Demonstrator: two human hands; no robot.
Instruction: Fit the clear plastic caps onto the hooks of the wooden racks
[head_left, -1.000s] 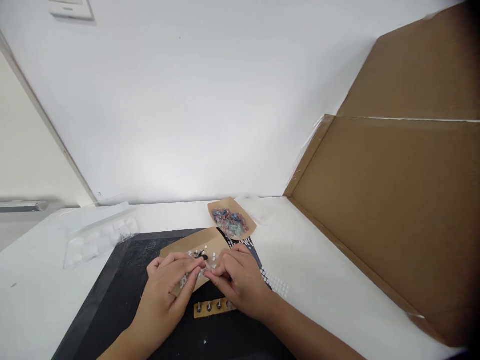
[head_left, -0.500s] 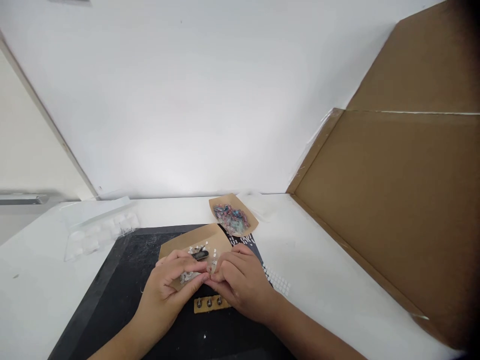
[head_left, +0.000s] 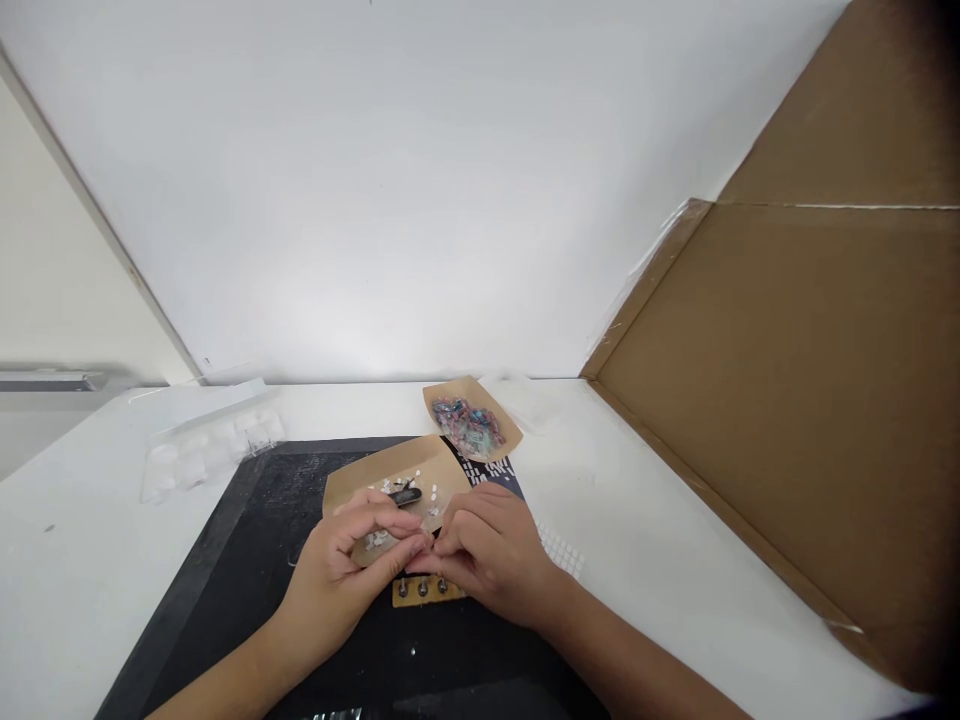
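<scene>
My left hand (head_left: pixel 351 560) and my right hand (head_left: pixel 491 552) meet fingertip to fingertip, both pinched closed. Whatever lies between the fingers is too small and too covered to name. Just behind them sits a brown paper tray (head_left: pixel 352 482) with small white pieces (head_left: pixel 379 538) scattered in it and a dark, elongated tool (head_left: pixel 407 496) lying among them. Below the fingertips, a yellow strip (head_left: pixel 409 598) carries several round metal pieces (head_left: pixel 423 588); its right end is hidden by my right hand.
A black mat (head_left: pixel 247 560) lies under my hands on the white table (head_left: pixel 645 560). Farther back stands a second paper tray (head_left: pixel 512 428) of colourful small packets. A clear plastic case (head_left: pixel 202 450) is at left, a sheet of white squares (head_left: pixel 561 552) at right. Cardboard (head_left: pixel 810 400) walls the right side.
The camera view has shifted slightly, so the scene sits a little higher and farther right. Both hands stay pinched together, with only small finger movement.
</scene>
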